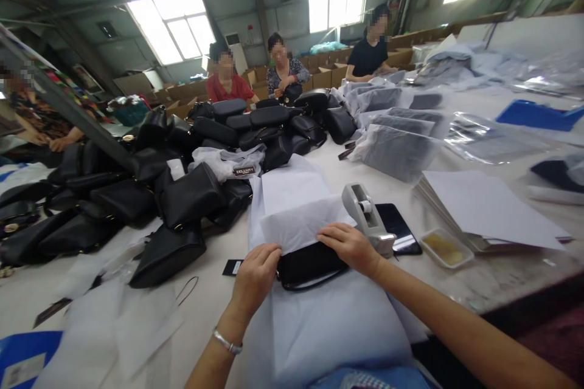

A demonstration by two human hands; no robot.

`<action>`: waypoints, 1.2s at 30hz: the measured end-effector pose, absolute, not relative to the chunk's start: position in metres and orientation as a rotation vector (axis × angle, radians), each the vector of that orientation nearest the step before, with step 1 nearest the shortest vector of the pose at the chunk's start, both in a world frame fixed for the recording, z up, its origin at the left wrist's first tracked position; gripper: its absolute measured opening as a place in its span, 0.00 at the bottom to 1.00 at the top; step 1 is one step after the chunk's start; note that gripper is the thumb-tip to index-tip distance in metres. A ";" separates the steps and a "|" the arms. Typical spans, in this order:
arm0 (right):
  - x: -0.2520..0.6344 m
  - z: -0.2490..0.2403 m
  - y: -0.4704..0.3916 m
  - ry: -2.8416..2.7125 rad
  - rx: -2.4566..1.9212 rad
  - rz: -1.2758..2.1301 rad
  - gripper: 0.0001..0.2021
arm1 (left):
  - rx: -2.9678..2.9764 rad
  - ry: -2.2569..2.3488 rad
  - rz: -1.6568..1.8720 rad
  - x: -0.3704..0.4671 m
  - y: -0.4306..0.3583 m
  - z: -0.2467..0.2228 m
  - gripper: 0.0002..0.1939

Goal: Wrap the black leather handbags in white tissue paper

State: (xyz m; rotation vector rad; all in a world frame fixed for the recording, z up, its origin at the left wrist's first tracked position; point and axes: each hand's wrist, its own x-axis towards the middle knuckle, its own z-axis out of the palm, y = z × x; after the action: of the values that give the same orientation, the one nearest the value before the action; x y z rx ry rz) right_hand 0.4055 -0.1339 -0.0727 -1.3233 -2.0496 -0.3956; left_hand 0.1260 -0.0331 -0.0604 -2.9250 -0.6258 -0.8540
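A small black handbag [310, 266] with a thin strap lies in front of me on white wrapping sheets [337, 328]. White tissue paper [303, 222] is folded over its far side. My left hand [258, 276] is closed at the paper's left corner, against the bag's left end. On the right, my right hand [349, 247] has its fingers bent over the paper's near edge at the bag's top; its thumb is hidden. A grey tape dispenser [365, 209] stands beside my right hand, next to a dark smartphone [398, 230]. A black tag [232, 267] lies left of the bag.
Black handbags [191, 194] are heaped on the left and back of the table. White card sheets [488, 206] and a small plastic tub [446, 248] lie right. Bagged goods [396, 149] lie beyond. Several people work around the table; a slanting metal post [68, 97] rises left.
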 end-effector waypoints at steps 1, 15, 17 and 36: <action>0.406 -0.072 -0.134 -2.055 -1.304 -0.394 0.17 | -2.936 -0.651 -0.844 0.129 -0.036 -0.055 0.12; 0.411 -0.067 -0.162 -2.129 -1.366 -0.050 0.17 | -2.993 -0.694 -0.558 0.186 -0.077 -0.077 0.25; 0.414 -0.061 -0.189 -2.071 -1.373 0.089 0.17 | -2.997 -0.695 -0.544 0.181 -0.080 -0.081 0.25; 0.387 -0.098 -0.298 -2.260 -1.395 0.331 0.10 | -2.970 -0.715 -0.594 0.178 -0.089 -0.085 0.25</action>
State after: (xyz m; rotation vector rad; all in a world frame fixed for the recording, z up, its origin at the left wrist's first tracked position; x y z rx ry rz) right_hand 0.3866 -0.2976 -0.0978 -1.3946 -2.2604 0.3310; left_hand 0.1784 -0.0890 -0.0849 -2.9701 -0.7151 -0.5942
